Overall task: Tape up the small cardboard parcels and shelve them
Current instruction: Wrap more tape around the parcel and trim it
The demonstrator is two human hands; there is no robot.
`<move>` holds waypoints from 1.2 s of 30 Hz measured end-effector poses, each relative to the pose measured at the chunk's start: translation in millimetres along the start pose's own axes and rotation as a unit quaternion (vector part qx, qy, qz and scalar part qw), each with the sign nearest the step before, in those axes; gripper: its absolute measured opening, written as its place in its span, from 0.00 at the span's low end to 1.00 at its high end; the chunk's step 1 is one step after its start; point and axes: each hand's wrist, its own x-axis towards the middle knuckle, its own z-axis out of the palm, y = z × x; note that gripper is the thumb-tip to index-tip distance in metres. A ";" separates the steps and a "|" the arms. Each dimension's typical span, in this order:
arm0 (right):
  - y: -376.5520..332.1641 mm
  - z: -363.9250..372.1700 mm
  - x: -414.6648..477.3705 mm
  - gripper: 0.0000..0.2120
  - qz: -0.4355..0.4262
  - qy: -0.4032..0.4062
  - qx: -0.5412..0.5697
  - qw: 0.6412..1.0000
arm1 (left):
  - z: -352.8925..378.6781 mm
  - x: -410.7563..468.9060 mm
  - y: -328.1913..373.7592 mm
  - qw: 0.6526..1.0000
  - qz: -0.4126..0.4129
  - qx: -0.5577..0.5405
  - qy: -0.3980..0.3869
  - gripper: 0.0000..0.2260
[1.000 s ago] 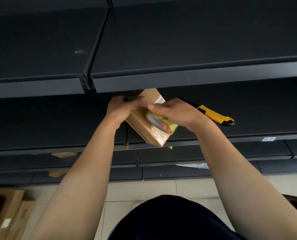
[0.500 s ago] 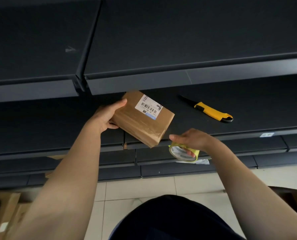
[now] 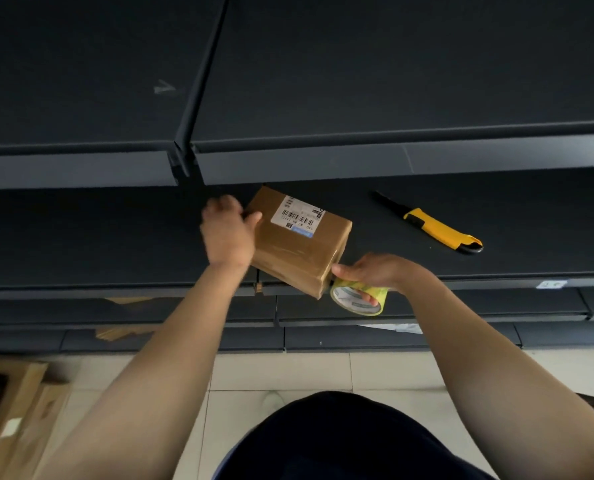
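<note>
The small cardboard parcel [image 3: 297, 242] sits at the front of the dark middle shelf [image 3: 115, 244], turned at an angle, its near corner jutting past the shelf lip, label side up. Glossy tape already runs across its near half. The left hand [image 3: 228, 233] is clamped on the far left corner, thumb on top, pinning it down. The right hand [image 3: 375, 273] is closed on the tape roll [image 3: 357, 297], fingers through its core, and holds it just below the parcel's near right corner, thumb touching that edge.

The step looks to be carrying the strip round the end face. It goes best with the tape kept taut, the roll drawn close along the cardboard, and the thumb pressing the strip flat over the edge so no bubble or slack forms. The left hand should bear down firmly, since the overhanging corner could tip. The yellow utility knife [image 3: 434, 226] lies to the right on the same shelf, within reach for the cut.
</note>
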 end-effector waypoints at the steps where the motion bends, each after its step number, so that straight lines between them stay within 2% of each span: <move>1: 0.4 -0.3 -0.1 0.36 0.003 0.003 0.005 1.000 | 2.5 -11.7 11.6 0.998 0.044 0.051 0.008 0.21; 3: 0.8 0.0 -1.8 0.33 0.007 0.006 0.016 1.000 | 11.4 -38.7 35.3 0.991 0.082 0.099 -0.045 0.36; 5: 1.7 1.6 -2.8 0.33 0.014 0.011 0.032 0.999 | 20.1 -60.4 49.6 0.984 0.081 0.123 -0.101 0.53; 7: 1.2 3.3 -2.8 0.35 0.014 0.016 0.042 0.999 | 25.8 -68.9 53.9 0.983 0.071 0.125 -0.113 0.59; 12: 4.1 10.6 -7.5 0.38 -0.001 0.024 0.094 0.995 | 28.8 -67.9 56.3 0.982 0.090 0.132 -0.096 0.54; 13: 8.4 13.3 -9.6 0.36 -0.011 0.026 0.117 0.993 | 29.8 -68.6 58.5 0.982 0.089 0.134 -0.102 0.53; 15: 19.3 18.9 -17.0 0.24 -0.036 0.026 0.168 0.985 | 32.3 -69.1 63.0 0.978 0.084 0.148 -0.119 0.52; 17: 28.3 22.9 -24.1 0.22 -0.050 0.017 0.209 0.977 | 34.4 -67.9 65.7 0.971 0.079 0.172 -0.145 0.56; 19: 31.1 24.6 -25.7 0.24 -0.039 0.029 0.227 0.973 | 35.0 -67.5 66.6 0.968 0.081 0.181 -0.154 0.59; 24: 19.4 22.6 -17.7 0.36 -0.021 0.069 0.175 0.982 | 30.6 -65.9 66.5 0.971 0.093 0.163 -0.146 0.53; 29: 15.3 42.7 -10.7 0.35 0.000 0.065 0.087 0.994 | 23.9 -64.2 65.2 0.971 0.090 0.144 -0.170 0.53; 34: 21.5 43.1 -15.6 0.39 -0.018 0.068 0.164 0.984 | 16.7 -62.8 64.6 0.969 0.094 0.144 -0.178 0.50; 36: 23.9 41.3 -25.4 0.35 -0.043 0.072 0.247 0.965 | 9.4 -58.8 64.2 0.970 0.084 0.119 -0.193 0.49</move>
